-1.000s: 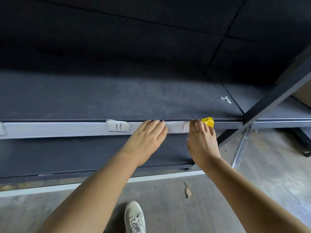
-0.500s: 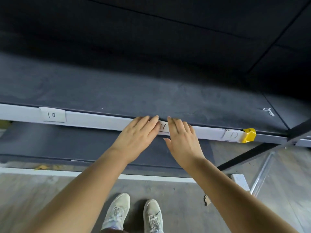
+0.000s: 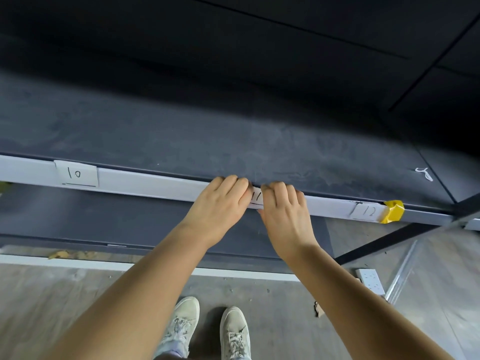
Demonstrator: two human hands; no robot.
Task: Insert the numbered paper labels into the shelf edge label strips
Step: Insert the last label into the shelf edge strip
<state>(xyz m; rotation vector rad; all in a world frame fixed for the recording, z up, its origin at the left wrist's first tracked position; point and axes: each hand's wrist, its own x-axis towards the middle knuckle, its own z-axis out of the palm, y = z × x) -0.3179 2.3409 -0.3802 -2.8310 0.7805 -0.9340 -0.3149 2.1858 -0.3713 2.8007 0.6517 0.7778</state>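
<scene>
Both hands work at the pale label strip (image 3: pixel 155 181) that runs along the front edge of the dark shelf (image 3: pixel 181 141). The left hand (image 3: pixel 220 201) has its fingers curled over the strip's upper edge, knuckles up, pressing at the left side of the paper label marked 11 (image 3: pixel 256 197); the right hand (image 3: pixel 284 211) does the same at that label's right side, its fingers bent over the top edge and its thumb below the strip. Only a narrow slice of the 11 label shows between the 2 hands, so whether the fingertips pinch the paper or merely press it against the strip cannot be told. Well to the left along the same strip sits the label marked 10 (image 3: pixel 76 173), lying flat on it. Well to the right, near the strip's end, sits the label marked 12 (image 3: pixel 367 211), touching a yellow end cap (image 3: pixel 393 211). A small white scribble (image 3: pixel 424 174) marks the shelf surface behind that cap. Below, a pair of light-coloured shoes (image 3: pixel 207 331) stands on the grey floor (image 3: pixel 65 307), with a white power strip (image 3: pixel 370 280) lying near the shelf's black leg (image 3: pixel 384 241).
</scene>
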